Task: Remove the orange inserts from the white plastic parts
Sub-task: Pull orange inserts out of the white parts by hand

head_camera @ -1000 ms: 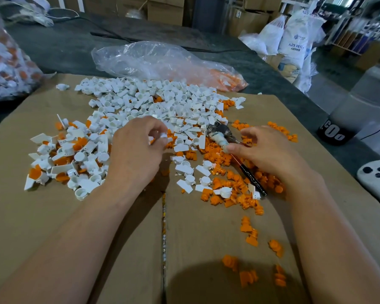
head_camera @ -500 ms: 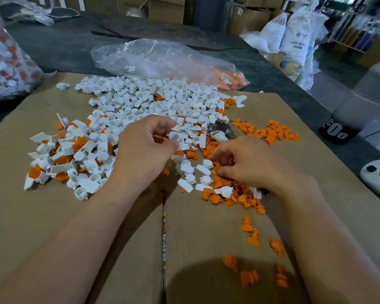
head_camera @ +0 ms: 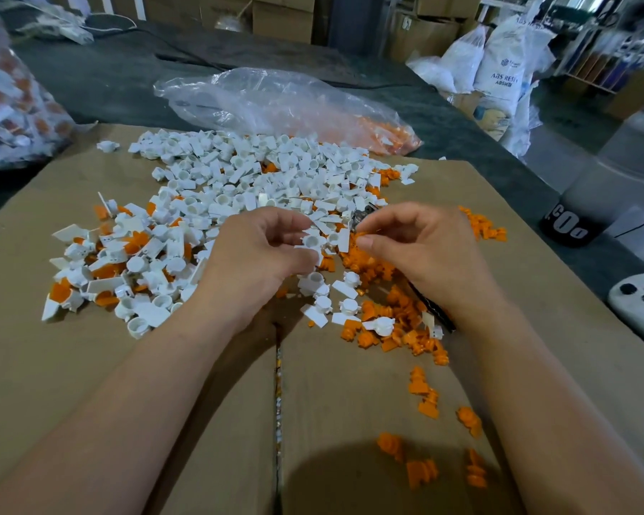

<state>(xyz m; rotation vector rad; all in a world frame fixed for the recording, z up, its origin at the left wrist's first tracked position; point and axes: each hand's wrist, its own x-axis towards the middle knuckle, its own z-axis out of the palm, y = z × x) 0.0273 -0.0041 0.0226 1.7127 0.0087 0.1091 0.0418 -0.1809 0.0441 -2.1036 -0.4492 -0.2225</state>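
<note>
Matt cardboard [head_camera: 201, 403], glossy plastic bag [head_camera: 276, 102]

Light: soft and even; most brightness is seen far beyond the fingers [head_camera: 276, 216].
Shadow: a round dark patch [head_camera: 350, 477] is cast on the surface [head_camera: 53, 347] below the fingers.
Blur: the bag [head_camera: 8, 105] left of the fingers is smeared.
Edges: straight lines are bowed.

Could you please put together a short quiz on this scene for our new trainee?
1. What does the left hand hold? A) a white part B) scissors C) a pen
2. True or false: the black-handled tool lies on the cardboard, beneath the right hand.
3. Fill in: beyond the pile of white parts lies a clear plastic ____.
Key: 1 A; 2 true; 3 bag.
</note>
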